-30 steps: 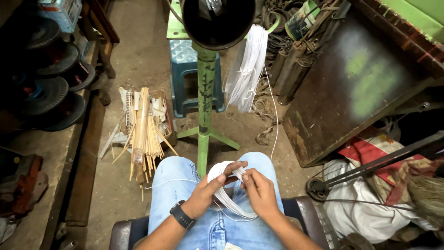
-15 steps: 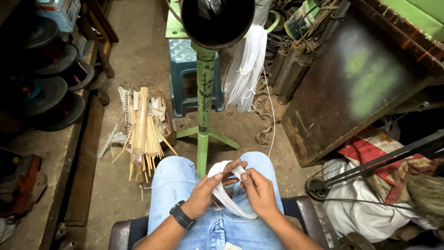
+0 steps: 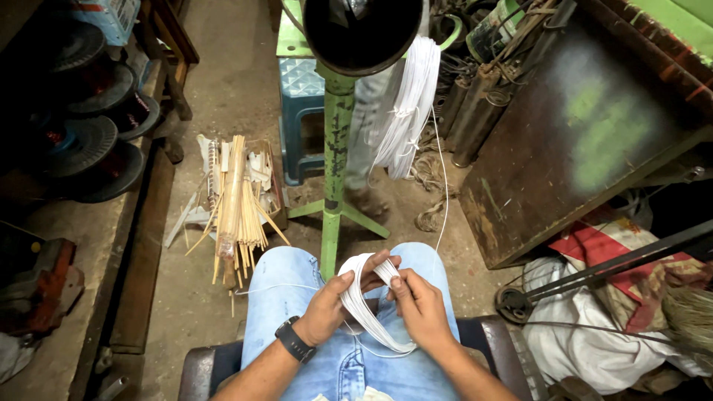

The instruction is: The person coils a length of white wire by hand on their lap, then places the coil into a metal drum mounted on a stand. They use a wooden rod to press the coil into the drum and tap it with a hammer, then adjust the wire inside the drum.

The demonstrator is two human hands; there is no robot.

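Bare concrete floor [image 3: 238, 82] spreads under a cluttered workshop, seen from above by a seated person in blue jeans. Over the lap, both hands work a coil of white cord [image 3: 368, 308]. The left hand [image 3: 327, 312] is curled shut around the coil's upper part, fingers wrapped over the strands from the 9 o'clock side. The right hand [image 3: 420, 308] pinches the strands from the 3 o'clock side, thumb and forefinger closed on them near the top. The coil's long axis runs from about 11 o'clock down to 5 o'clock, its lower loop hanging below the right hand's wrist. Both hands touch the coil; the left grips more of it.

One thin strand [image 3: 443, 186] rises from the hands toward 12 o'clock, up to a hanging bundle of white cord [image 3: 408, 104] beside a green metal stand [image 3: 334, 171]. At 10 o'clock a bundle of pale sticks [image 3: 234, 200] lies on the floor. A blue plastic stool [image 3: 301, 111] stands behind the stand, and a dark metal cabinet [image 3: 579, 141] sits at 2 o'clock.
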